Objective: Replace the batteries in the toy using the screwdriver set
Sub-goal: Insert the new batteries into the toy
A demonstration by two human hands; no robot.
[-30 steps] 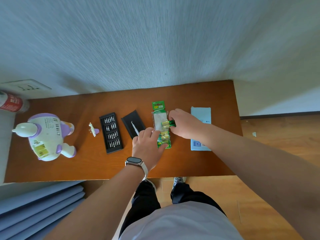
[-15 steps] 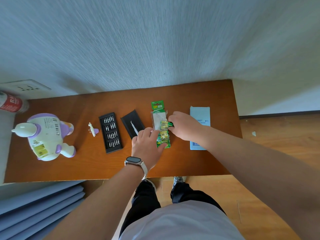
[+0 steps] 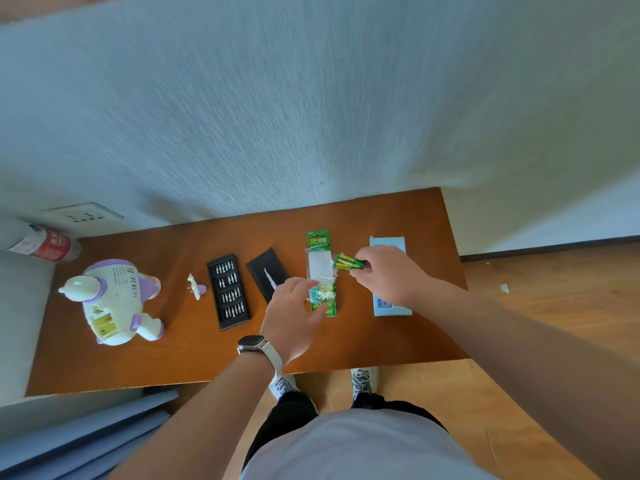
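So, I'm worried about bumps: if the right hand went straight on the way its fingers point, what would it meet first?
Probably the battery pack: the right hand, gripping batteries, points left at its clear upper part, though it may pass just above; height is unclear.

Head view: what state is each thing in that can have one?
toy, lying down, battery compartment uncovered
battery cover, off, lying beside the toy
bit case, open, bits in their rows
battery pack, torn open, gripped by left hand
batteries, out of the pack, pinched by right hand
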